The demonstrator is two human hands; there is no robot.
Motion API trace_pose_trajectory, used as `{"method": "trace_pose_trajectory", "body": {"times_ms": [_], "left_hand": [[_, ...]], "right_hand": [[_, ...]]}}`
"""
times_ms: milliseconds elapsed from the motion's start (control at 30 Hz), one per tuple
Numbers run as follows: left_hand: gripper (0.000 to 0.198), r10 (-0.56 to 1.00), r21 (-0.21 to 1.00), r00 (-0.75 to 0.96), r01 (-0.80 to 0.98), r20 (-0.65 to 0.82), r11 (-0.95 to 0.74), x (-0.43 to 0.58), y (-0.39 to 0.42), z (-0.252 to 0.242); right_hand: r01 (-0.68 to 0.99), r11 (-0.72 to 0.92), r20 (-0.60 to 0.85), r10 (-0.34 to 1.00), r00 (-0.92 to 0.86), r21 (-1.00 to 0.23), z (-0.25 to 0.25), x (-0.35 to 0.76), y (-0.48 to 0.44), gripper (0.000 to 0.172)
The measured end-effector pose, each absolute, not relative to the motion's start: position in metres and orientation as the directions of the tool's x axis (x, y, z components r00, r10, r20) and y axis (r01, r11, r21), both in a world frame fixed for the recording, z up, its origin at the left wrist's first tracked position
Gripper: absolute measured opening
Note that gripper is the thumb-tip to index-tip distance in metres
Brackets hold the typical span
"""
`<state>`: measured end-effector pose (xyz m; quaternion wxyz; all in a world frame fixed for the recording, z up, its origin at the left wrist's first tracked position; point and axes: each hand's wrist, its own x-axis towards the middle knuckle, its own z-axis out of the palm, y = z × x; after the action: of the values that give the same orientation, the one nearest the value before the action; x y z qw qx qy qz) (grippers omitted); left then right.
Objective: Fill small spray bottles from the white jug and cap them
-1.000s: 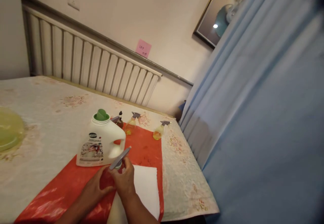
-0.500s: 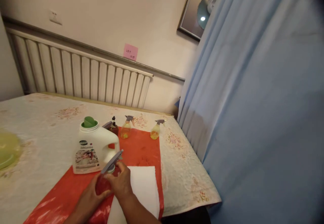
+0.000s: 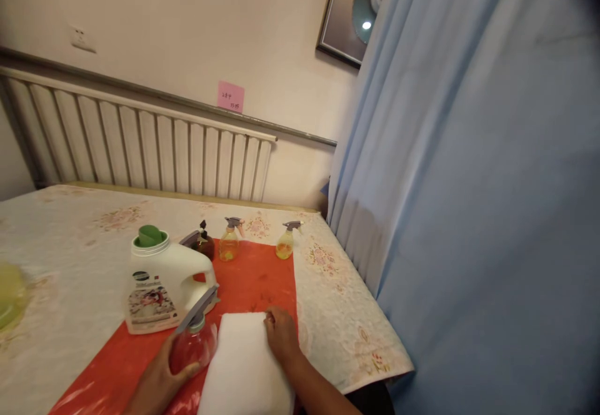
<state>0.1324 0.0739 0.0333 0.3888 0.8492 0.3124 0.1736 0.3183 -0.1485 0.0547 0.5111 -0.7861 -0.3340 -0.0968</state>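
Observation:
My left hand is wrapped round a clear spray bottle with a grey spray head, held over the red sheet. With closed fingers, my right hand grips the top right corner of a white paper stack, just right of the bottle. Behind the bottle stands a large white jug with a green cap resting in its mouth. Two spray bottles with yellow liquid, one and another, stand at the sheet's far edge. A dark brown bottle is partly hidden behind the jug.
A floral cloth covers the table. At the far left is a yellow-green object, cut off by the frame. A radiator lines the wall behind, and a blue curtain hangs on the right.
My right hand has left the bottle, moved right and taken hold of the paper's corner. My left hand still holds the bottle. The view has shifted slightly.

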Motion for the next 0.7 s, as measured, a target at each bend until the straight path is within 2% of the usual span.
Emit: {"method": "trace_pose_trajectory", "body": {"times_ms": [300, 500, 600, 700], "left_hand": [[0.075, 0.681, 0.764, 0.731, 0.416, 0.042, -0.494, 0.128, 0.069, 0.038], [0.068, 0.670, 0.738, 0.743, 0.442, 0.017, -0.510, 0.129, 0.072, 0.042], [0.072, 0.689, 0.711, 0.725, 0.481, 0.007, -0.513, 0.130, 0.075, 0.040], [0.071, 0.717, 0.694, 0.695, 0.492, 0.050, -0.525, 0.131, 0.076, 0.036]], "right_hand": [[0.759, -0.292, 0.595, 0.483, 0.642, -0.582, 0.026, 0.322, -0.157, 0.030], [0.783, -0.320, 0.613, 0.492, 0.618, -0.533, 0.019, 0.329, -0.155, 0.028], [0.786, -0.331, 0.616, 0.491, 0.616, -0.521, 0.016, 0.332, -0.154, 0.026], [0.787, -0.344, 0.618, 0.488, 0.616, -0.512, 0.016, 0.332, -0.154, 0.026]]}}
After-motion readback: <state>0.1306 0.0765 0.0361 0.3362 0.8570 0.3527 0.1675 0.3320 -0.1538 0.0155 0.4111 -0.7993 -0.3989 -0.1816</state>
